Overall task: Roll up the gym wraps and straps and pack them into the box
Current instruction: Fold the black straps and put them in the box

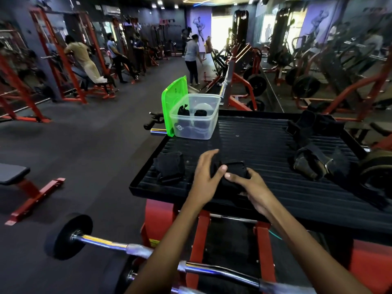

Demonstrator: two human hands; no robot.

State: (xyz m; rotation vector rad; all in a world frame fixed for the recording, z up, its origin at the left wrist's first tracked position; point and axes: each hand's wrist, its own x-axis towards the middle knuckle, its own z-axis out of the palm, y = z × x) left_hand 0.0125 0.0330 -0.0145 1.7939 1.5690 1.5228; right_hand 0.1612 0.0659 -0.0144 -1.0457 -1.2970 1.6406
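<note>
Both hands work a black wrap (pixel 231 169) near the platform's (pixel 265 132) front edge. The left hand (pixel 206 168) curls over it and the right hand (pixel 246 183) pinches it, so it rolls tight. The box (pixel 196 115) (lid open) waits at the far left corner.

A black wrap (pixel 232 172) is lying near the front edge of the ribbed black platform, partly rolled. Another black wrap (pixel 169 167) is sitting bunched to its left. Tangled black straps (pixel 314 161) are lying at the right. The clear plastic box (pixel 196 115) is standing open at the far-left corner, holding two black rolls (pixel 192 112), its green lid (pixel 174 102) leaning upright.
</note>
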